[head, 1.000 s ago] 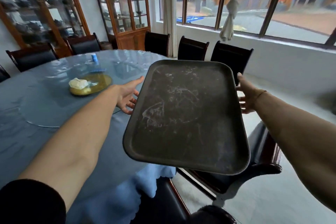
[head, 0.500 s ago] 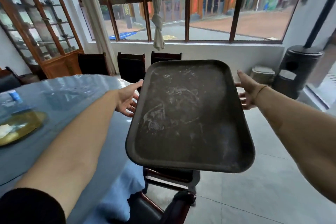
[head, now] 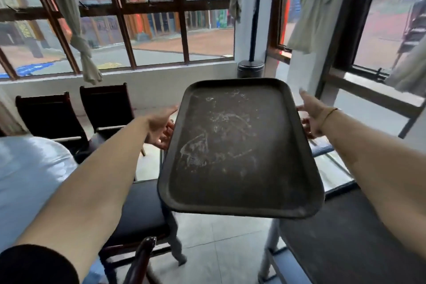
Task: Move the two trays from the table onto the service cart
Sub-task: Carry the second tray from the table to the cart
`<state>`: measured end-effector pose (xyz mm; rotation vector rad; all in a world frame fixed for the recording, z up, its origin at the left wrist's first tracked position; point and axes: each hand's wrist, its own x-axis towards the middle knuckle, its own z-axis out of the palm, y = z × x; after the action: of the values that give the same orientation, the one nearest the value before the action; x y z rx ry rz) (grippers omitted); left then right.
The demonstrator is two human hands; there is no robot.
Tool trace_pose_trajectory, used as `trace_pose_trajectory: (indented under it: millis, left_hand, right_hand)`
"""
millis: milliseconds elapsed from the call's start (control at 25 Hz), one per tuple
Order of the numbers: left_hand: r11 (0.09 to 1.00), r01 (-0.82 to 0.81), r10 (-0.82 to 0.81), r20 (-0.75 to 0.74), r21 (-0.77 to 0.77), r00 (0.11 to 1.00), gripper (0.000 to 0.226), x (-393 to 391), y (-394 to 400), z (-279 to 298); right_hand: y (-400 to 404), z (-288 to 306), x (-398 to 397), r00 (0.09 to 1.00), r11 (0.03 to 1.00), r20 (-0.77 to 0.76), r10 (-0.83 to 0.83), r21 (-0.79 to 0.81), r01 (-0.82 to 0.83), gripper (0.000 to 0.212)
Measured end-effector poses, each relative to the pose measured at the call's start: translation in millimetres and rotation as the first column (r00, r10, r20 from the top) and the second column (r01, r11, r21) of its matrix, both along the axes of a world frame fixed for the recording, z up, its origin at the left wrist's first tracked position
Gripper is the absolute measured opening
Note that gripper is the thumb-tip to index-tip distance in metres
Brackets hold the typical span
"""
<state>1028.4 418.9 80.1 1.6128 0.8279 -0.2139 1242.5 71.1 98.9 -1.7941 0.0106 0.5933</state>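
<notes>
A dark rectangular tray [head: 239, 152] with pale smears on its bare surface is held in the air in front of me, tilted a little. My left hand [head: 161, 129] grips its left long edge and my right hand [head: 310, 115] grips its right long edge, fingers under the rim. The round table with the blue cloth [head: 25, 180] lies at the left. A dark flat surface [head: 345, 233] that may be the service cart's top shows at the lower right, below the tray; a second tray is not in view.
Dark wooden chairs [head: 106, 108] stand along the window wall at the left, and one chair seat [head: 138, 210] sits just below my left forearm. A black round stove [head: 250, 69] stands in the corner. Grey tiled floor [head: 214, 244] lies beneath the tray.
I have turned to the right with the tray in both hands. The table has slid to the left edge, and the dark surface at the lower right has come into view.
</notes>
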Motion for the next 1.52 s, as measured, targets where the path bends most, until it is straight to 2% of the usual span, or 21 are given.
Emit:
trace_pose_trajectory:
  millis: [280,400,560,800,960,1160,1280,1520]
  left_hand:
    - [0.951,0.306,-0.305,-0.022,0.042,0.952,0.096,108,-177,-10]
    - [0.920,0.387,-0.388,0.007,0.064,0.922,0.088,138,-258,-12]
    - [0.860,0.508,-0.507,-0.020,0.053,0.861,0.090,163,-358,-19]
    - [0.723,0.687,-0.688,-0.015,0.067,0.725,0.071,189,-496,-34]
    - [0.588,0.808,-0.807,-0.044,0.030,0.589,0.070,196,-572,-44]
    - [0.396,0.918,-0.909,-0.124,0.029,0.397,0.084,199,-642,-79]
    - [0.323,0.946,-0.935,-0.164,-0.031,0.314,0.088,193,-672,-105]
    - [0.240,0.967,-0.945,-0.249,-0.088,0.212,0.092,169,-708,-153]
  right_hand:
    - [-232,0,-12,0.957,0.957,-0.019,-0.289,-0.017,0.289,0.072]
    - [-320,-3,-31,0.920,0.921,-0.036,-0.390,-0.018,0.389,0.071]
    - [-416,-13,-67,0.855,0.856,-0.060,-0.516,0.005,0.517,0.071]
    - [-532,-25,-142,0.706,0.710,-0.093,-0.702,-0.022,0.704,0.072]
    - [-582,-36,-190,0.590,0.597,-0.106,-0.800,-0.052,0.800,0.072]
    - [-611,-61,-239,0.407,0.417,-0.100,-0.908,-0.123,0.901,0.067]
    - [-627,-82,-261,0.295,0.305,-0.084,-0.952,-0.154,0.940,0.065]
    - [-648,-127,-295,0.233,0.266,-0.173,-0.957,-0.201,0.943,0.072]
